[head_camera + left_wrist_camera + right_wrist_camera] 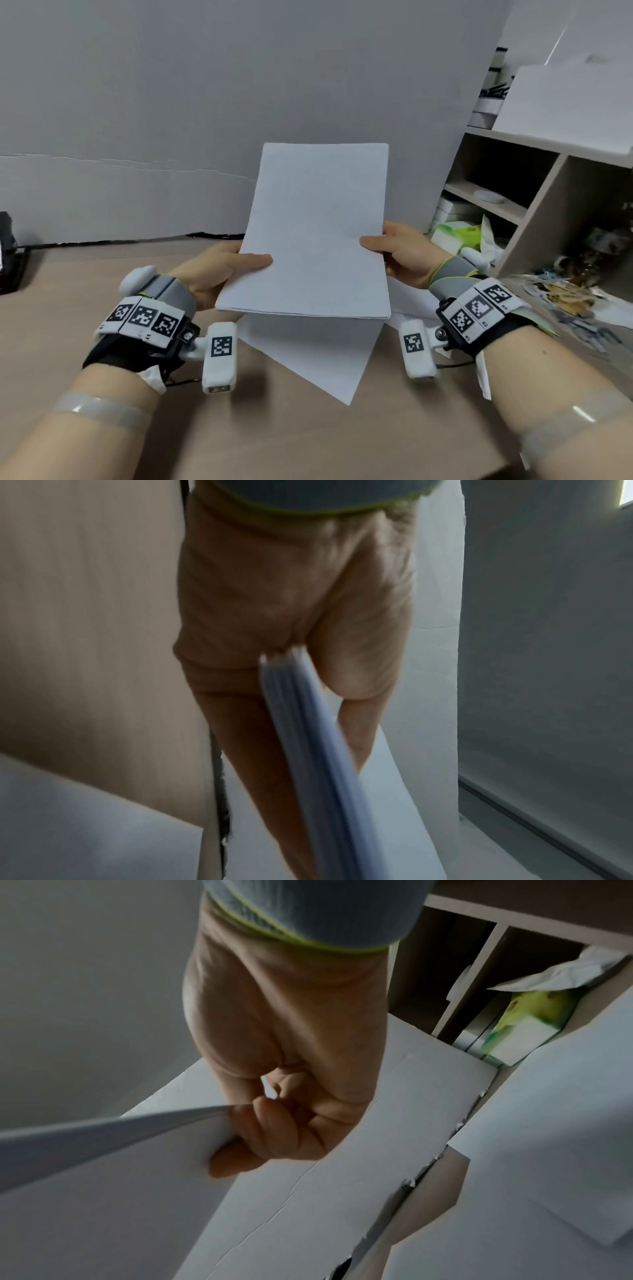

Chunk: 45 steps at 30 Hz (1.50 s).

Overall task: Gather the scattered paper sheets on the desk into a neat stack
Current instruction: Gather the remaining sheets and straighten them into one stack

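Both hands hold a stack of white paper sheets (315, 233) up off the desk, tilted toward me. My left hand (226, 270) grips its left edge, thumb on top and fingers beneath. My right hand (397, 253) pinches the right edge the same way. The left wrist view looks along the stack's edge (308, 737), the sheets lying close together. In the right wrist view the stack's edge (120, 1131) runs into the curled fingers (240, 1158). One loose sheet (318, 356) lies skewed on the desk under the stack, and another sheet (411, 301) shows beside my right wrist.
The wooden desk (274, 438) meets a white wall panel (171, 120) at the back. A shelf unit (534, 192) with a green tissue box (455, 236) stands at the right, clutter (565, 291) in front of it. A black object (10, 253) sits at the far left.
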{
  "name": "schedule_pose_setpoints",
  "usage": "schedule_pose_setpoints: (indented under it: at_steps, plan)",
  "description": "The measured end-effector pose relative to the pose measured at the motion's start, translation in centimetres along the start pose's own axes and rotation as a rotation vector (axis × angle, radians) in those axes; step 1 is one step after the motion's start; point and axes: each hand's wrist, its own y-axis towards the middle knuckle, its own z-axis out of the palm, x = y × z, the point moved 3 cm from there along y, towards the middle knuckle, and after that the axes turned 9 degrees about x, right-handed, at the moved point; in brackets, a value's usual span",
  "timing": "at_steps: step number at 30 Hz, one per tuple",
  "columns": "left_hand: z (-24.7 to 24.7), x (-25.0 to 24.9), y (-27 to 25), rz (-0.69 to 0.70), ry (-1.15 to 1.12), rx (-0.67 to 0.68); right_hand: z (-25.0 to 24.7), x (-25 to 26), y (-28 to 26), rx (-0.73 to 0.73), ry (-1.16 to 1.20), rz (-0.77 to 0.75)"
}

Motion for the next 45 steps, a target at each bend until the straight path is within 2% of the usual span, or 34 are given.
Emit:
schedule_pose_setpoints:
  at_steps: [2,4,7,10,13,15,21,25,28,35,42,45]
  plan:
    - [0.2,0.1,-0.6,-0.007,-0.052,0.02,0.6,0.0,0.3,0.057,-0.001,0.02]
    - [0.0,0.3,-1.4,0.014,-0.072,-0.024,1.2,-0.3,0.7,0.081,-0.013,0.036]
    - [-0.8,0.4,-2.3,0.099,-0.053,-0.179,2.5,-0.8,1.2,0.049,-0.054,0.058]
    - [-1.9,0.5,-3.9,0.171,-0.027,-0.365,3.7,-1.6,1.8,-0.056,-0.061,0.102]
    - [-3.4,1.8,-6.2,0.24,-0.054,-0.543,5.4,-2.6,2.2,-0.103,-0.274,0.193]
    - [-4.5,3.1,-7.6,0.273,-0.063,-0.627,6.6,-3.3,2.6,-0.079,-0.465,0.243]
    - [-7.5,5.3,-10.0,0.294,-0.074,-0.793,10.6,-3.4,2.3,0.149,-1.008,0.401]
    - [-8.1,5.1,-10.8,0.336,-0.042,-0.907,13.4,-4.4,2.6,0.293,-1.247,0.48]
    - [-7.8,5.3,-10.8,0.348,-0.044,-0.925,14.9,-4.6,2.7,0.345,-1.328,0.507]
    - [-7.9,5.6,-10.4,0.334,-0.085,-0.903,16.4,-4.2,2.5,0.306,-1.454,0.526]
    - [-8.7,5.9,-10.1,0.329,-0.156,-0.889,16.7,-5.0,1.1,0.275,-1.537,0.373]
    - [-9.0,6.0,-9.9,0.346,-0.197,-0.871,16.9,-5.1,0.7,0.336,-1.582,0.418]
